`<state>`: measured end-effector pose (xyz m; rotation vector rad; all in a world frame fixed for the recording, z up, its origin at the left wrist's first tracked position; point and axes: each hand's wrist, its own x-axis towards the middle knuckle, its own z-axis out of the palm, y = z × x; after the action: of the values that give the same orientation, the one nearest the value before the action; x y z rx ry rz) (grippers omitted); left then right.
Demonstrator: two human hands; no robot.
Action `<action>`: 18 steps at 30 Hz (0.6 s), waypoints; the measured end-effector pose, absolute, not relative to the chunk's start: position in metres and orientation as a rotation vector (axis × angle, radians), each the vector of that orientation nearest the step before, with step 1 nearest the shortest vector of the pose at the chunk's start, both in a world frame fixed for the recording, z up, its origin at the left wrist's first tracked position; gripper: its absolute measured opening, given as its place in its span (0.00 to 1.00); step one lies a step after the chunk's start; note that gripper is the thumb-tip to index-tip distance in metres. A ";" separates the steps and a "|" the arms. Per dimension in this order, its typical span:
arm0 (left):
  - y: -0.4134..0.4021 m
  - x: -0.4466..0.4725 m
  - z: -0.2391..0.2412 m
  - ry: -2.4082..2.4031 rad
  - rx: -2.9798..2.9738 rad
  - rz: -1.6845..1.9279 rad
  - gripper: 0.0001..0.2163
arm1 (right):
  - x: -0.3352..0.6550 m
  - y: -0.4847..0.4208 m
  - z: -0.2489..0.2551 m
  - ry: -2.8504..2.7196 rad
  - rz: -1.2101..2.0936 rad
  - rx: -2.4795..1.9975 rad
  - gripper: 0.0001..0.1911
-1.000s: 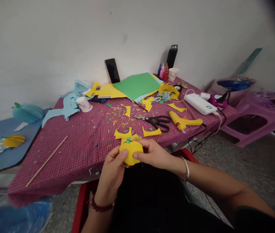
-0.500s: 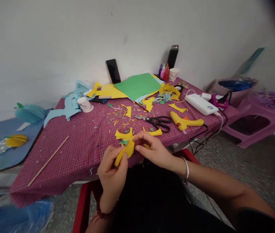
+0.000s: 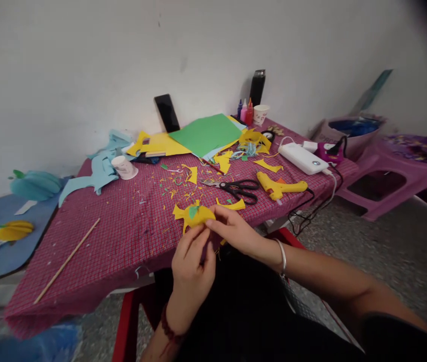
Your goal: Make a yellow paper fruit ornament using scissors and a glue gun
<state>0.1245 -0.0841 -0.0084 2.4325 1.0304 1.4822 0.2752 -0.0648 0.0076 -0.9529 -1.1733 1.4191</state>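
Both my hands hold a small yellow paper fruit (image 3: pixel 199 215) with a green leaf on top, just over the near edge of the table. My left hand (image 3: pixel 191 269) pinches it from below with fingers closed on the paper. My right hand (image 3: pixel 232 231) grips its right side with thumb and fingertips. Yellow paper offcuts (image 3: pixel 231 205) lie on the red checked tablecloth (image 3: pixel 122 226) right behind the fruit.
Black scissors (image 3: pixel 238 188) and a yellow glue gun (image 3: pixel 279 185) lie beyond my hands. A white power bank (image 3: pixel 303 157), green paper sheet (image 3: pixel 205 133), glitter glue bottles (image 3: pixel 244 110), paper cups, a phone (image 3: pixel 167 112) and a wooden stick (image 3: pixel 67 260) are on the table. A purple stool (image 3: pixel 394 176) stands right.
The paper fruit has been turned in my hands, from flat face toward me, through edge-on, to lying flatter at the table edge. My left hand now grips it from underneath.
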 end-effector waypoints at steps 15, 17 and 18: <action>-0.045 0.106 0.023 1.012 1.122 0.983 0.11 | 0.281 -0.072 0.016 -1.483 1.429 -0.981 0.10; -0.042 0.106 0.022 0.978 1.077 1.000 0.12 | 0.281 -0.072 0.017 -1.503 1.414 -0.967 0.11; -0.041 0.106 0.022 0.964 1.085 1.017 0.11 | 0.281 -0.072 0.016 -1.504 1.417 -0.956 0.11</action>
<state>0.1059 -0.0409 0.0222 1.0855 0.9636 1.0168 0.2808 -0.0724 0.0164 -0.9555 -1.5037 1.4168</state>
